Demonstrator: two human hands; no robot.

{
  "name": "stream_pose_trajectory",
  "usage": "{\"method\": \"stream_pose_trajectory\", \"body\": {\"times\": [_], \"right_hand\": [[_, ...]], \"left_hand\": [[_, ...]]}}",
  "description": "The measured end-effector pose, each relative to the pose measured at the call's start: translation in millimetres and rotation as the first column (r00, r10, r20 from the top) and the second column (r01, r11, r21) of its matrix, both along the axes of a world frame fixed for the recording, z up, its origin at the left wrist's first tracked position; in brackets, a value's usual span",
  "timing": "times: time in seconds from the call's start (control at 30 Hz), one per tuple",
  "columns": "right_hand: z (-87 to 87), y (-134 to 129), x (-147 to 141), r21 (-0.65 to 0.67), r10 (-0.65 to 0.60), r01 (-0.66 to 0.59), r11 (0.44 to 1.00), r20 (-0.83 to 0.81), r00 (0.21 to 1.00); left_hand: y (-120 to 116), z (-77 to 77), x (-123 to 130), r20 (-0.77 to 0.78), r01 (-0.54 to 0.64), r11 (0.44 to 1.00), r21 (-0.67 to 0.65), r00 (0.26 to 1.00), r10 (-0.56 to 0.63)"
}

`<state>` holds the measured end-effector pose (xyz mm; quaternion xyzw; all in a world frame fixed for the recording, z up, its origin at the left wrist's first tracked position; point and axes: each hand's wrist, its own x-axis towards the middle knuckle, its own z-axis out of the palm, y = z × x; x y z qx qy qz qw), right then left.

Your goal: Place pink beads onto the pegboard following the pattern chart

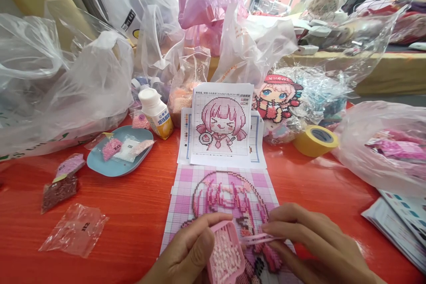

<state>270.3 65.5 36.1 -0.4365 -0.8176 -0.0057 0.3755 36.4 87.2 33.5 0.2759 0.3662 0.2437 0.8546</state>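
"Red tabletop (133,204); what lies at its left?"

"Two bead packets (60,190), overlapping, and one flat clear bag (81,230) nearer the person. Then one blue plate (101,164) with at least three small packets, and one white bottle (155,115) just beside its rim."

"Any room there?"

"Yes, a bare red strip runs between the plate and the bead board (179,195)."

"And the hands?"

"Left hand (188,248): its grip is closed around one pink tray (237,245) of pale beads, held over the board's near part."

"What's above the board?"

"Printed sheets (221,120), propped up at its far edge."

"The right hand (319,242)?"

"Its grip is pinched on one pair of pink tweezers (258,238), tips at the tray's right edge."

"Further right?"

"One yellow tape roll (314,141), then open red surface before the papers (396,226) at the tabletop's right side."
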Motion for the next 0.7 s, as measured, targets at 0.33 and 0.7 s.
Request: {"method": "stream_pose_trajectory", "body": {"times": [0.33, 0.7], "right_hand": [[-14.4, 7.2, 21.1, -0.147, 0.031, -0.032, 0.989, -0.007, 0.999], [-17.4, 8.0, 24.3, -0.157, 0.095, -0.084, 0.984, 0.066, 0.993]], "left_hand": [[21.3, 17.9, -6.3, -0.278, -0.289, 0.946, 0.149, 0.906, 0.321], [17.5, 4.2, -2.6, -0.364, -0.367, 0.903, 0.221, 0.828, 0.426]]}}
